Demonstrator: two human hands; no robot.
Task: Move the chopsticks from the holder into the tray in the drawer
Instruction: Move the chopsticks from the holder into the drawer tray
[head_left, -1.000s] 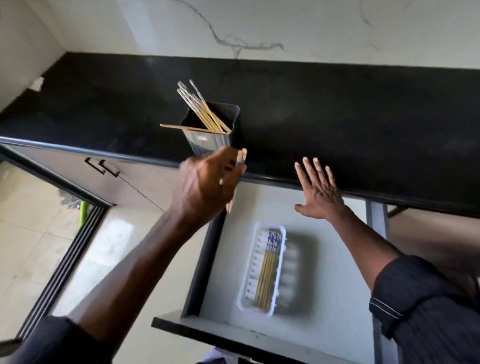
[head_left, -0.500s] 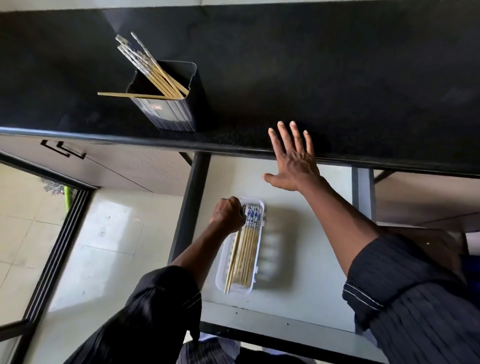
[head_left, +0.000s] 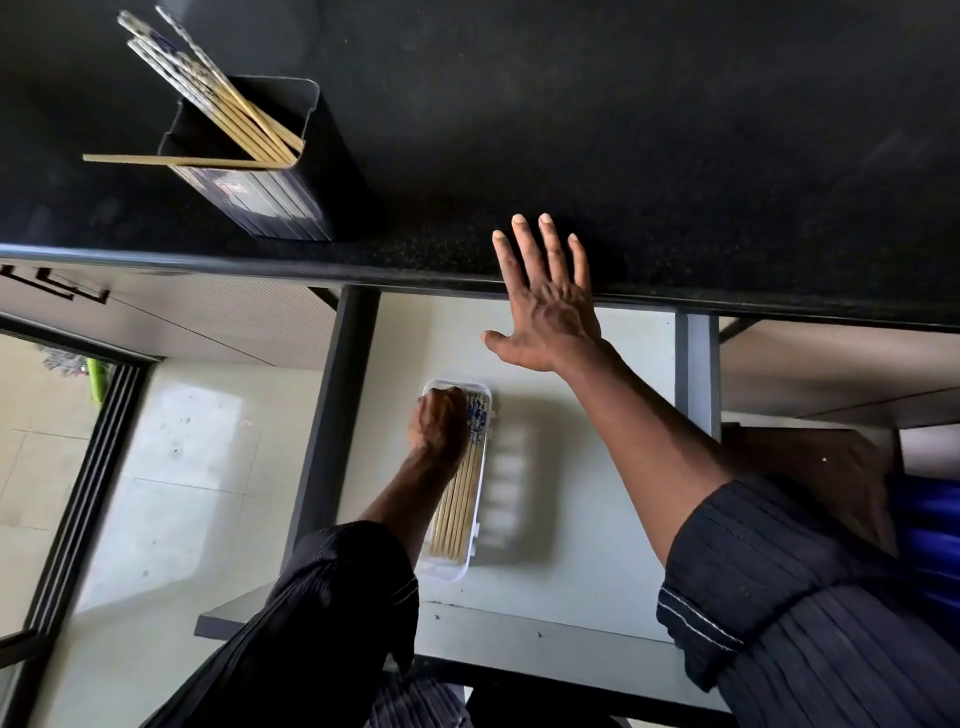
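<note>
Chopsticks in tray: a bundle lies flat in the white tray, long axis running from the near drawer front toward the counter, patterned ends at the far end

Tray location: on the floor of the open drawer, toward its left side, with its long side parallel to the drawer's side rail

Left hand: curled in a fist over the far end of the tray, on the patterned ends; whether it grips a stick or has let go is hidden, probably a loose hold

Right hand: fingers spread flat, empty, pressed at the edge of the black counter above the drawer, well apart from the left hand

Chopsticks in holder: several lean up and to the left out of the black holder; one lies across its near rim, pointing left

Deciding relation: the holder stands on the counter, up and left of both hands; the left hand is the nearer and on the same side

Judged next reach: left hand up and away from the body, taking the leaning sticks near their upper ends
</note>
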